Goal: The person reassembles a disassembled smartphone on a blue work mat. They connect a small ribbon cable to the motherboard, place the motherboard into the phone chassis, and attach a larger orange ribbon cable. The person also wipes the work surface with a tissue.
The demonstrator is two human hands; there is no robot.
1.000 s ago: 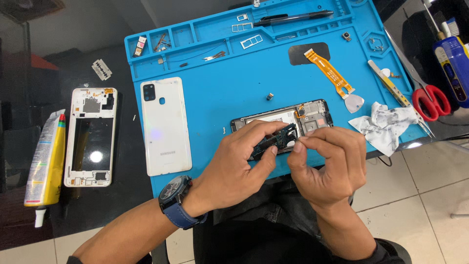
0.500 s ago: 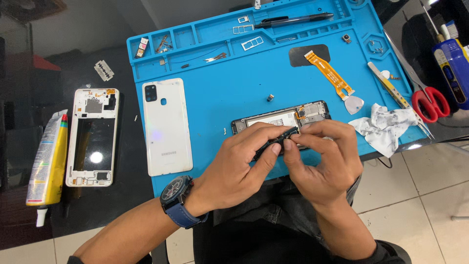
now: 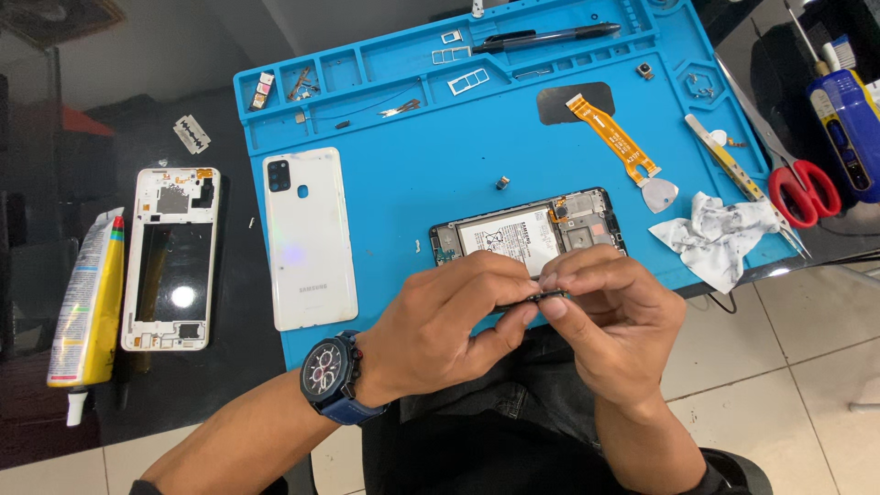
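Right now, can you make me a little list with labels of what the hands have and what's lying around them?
left hand: pinches one end of a small dark part, wears a wristwatch
right hand: fingers pinch the other end of the part
just beyond the hands: opened phone, battery showing
mat: blue work mat
on mat: white back cover, orange flex cable, crumpled wipe
off mat: white phone frame, yellow glue tube, red scissors
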